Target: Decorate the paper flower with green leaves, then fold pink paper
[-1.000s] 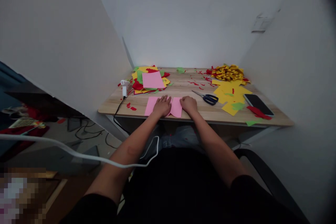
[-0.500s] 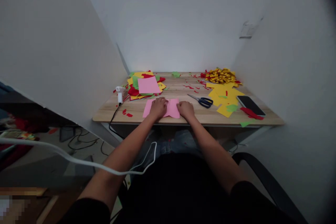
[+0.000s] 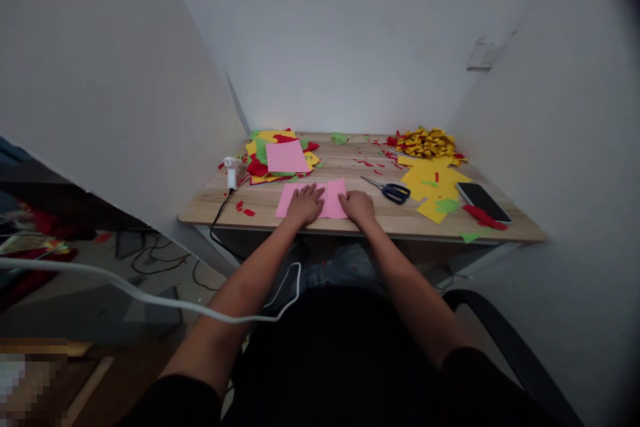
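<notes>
A pink sheet of paper (image 3: 336,197) lies near the front edge of the wooden table, with a crease line down its middle. My left hand (image 3: 306,205) rests on the left part of the sheet, fingers spread out flat. At the sheet's right edge, my right hand (image 3: 359,207) has its fingers curled in and its thumb against the paper. Just beyond that hand are scissors with dark handles (image 3: 394,193), blades pointing left. Another pink sheet (image 3: 287,157) sits on a pile of coloured paper at the back left.
Yellow sheets (image 3: 433,180) and a bundle of gathered yellow paper (image 3: 427,144) lie on the right. Nearby are a phone (image 3: 483,201) and a red scrap (image 3: 484,217). A white charger (image 3: 231,177) with a black cable stands left. A white cable (image 3: 200,310) crosses my left arm.
The pink sheet now lies flatter, its raised front fold pressed down. My left hand's fingers have spread out over it. The whole view has shifted slightly.
</notes>
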`<action>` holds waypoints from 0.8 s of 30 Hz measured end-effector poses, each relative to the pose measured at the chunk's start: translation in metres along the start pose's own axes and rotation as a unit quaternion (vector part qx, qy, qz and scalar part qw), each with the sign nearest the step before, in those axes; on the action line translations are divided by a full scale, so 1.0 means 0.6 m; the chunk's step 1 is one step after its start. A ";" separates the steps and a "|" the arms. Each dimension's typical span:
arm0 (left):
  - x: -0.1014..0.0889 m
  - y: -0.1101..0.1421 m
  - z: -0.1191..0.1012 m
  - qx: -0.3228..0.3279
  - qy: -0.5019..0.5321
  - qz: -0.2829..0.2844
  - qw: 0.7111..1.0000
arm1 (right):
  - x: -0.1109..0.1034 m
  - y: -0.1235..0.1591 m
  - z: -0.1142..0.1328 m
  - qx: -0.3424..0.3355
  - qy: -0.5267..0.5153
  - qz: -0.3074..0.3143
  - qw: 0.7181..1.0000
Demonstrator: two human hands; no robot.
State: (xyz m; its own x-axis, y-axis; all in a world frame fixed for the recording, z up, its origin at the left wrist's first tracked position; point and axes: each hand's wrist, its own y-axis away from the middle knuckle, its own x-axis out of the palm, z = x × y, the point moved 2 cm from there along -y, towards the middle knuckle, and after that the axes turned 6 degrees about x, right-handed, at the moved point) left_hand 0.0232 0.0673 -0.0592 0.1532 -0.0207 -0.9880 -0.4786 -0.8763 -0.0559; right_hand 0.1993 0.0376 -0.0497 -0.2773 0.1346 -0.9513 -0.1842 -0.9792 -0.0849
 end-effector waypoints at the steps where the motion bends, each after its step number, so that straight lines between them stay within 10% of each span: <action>1: 0.000 0.000 0.000 0.000 0.000 -0.002 1.000 | -0.002 0.005 -0.002 -0.007 -0.003 0.000 1.000; 24: 0.000 0.003 -0.001 -0.003 0.004 -0.013 1.000 | 0.000 0.029 -0.026 -0.016 -0.038 -0.015 0.999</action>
State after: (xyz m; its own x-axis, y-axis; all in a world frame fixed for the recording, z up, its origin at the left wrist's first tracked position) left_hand 0.0227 0.0655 -0.0594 0.1715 -0.0020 -0.9852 -0.4694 -0.8794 -0.0799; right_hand 0.2109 0.0183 -0.0558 -0.3428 0.1729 -0.9233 -0.1629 -0.9790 -0.1229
